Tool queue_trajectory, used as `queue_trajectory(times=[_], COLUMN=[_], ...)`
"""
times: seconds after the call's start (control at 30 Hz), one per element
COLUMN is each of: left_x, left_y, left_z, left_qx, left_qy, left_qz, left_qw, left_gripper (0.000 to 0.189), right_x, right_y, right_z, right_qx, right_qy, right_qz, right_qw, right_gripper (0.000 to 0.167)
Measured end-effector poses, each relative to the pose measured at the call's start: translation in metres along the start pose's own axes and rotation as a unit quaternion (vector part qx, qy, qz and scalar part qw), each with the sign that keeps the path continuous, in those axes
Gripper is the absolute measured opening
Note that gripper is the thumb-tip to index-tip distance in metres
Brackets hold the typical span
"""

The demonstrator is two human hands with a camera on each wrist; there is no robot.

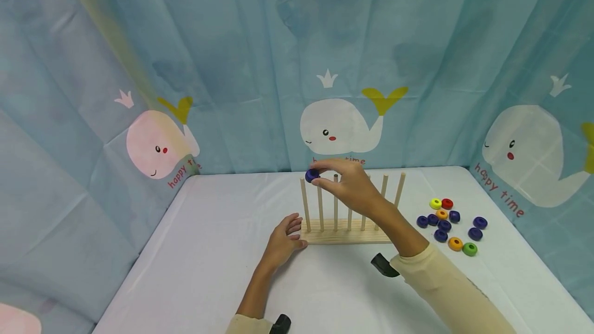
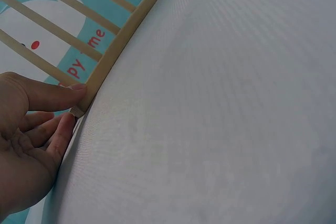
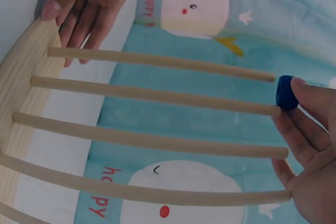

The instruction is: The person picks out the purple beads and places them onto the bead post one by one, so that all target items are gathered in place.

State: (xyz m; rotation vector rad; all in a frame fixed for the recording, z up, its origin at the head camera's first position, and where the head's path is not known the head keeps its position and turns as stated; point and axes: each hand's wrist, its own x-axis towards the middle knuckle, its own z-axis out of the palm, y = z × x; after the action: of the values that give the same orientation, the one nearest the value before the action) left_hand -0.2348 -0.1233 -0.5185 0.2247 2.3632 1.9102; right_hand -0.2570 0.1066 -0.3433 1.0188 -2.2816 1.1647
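A wooden peg stand, with several upright pegs on a flat base, stands on the white table. My right hand pinches a dark blue bead between thumb and fingers. In the right wrist view this bead sits by the tips of the two leftmost pegs, with neither peg through it. My left hand holds the left end of the base. The left wrist view shows its thumb on one side of that end and a fingertip against the corner. All the pegs I can see are bare.
Loose beads lie to the right of the stand: several dark blue ones, a yellow, a red, two orange and a green. A blue whale-print curtain hangs behind the table.
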Motion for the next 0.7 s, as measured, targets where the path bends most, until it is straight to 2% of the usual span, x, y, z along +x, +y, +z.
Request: queue_trajectory(times=[0.37,0.7], left_x=[0.002,0.003], left_y=[-0.002,-0.003], left_z=[0.000,0.001], left_qx=[0.009,0.011], left_qy=[0.001,0.001], left_qz=[0.000,0.004], left_qw=[1.0000,0.9999], left_gripper=[0.082,0.082], right_x=[0.010,0.013], right_y=[-0.002,-0.002], right_z=[0.013,0.016], right_qx=[-0.004,0.012], right_qy=[-0.011,-0.036], right_qz=[-0.016,0.005], right_qw=[0.9998,0.9993], right_gripper=[0.033,0.034])
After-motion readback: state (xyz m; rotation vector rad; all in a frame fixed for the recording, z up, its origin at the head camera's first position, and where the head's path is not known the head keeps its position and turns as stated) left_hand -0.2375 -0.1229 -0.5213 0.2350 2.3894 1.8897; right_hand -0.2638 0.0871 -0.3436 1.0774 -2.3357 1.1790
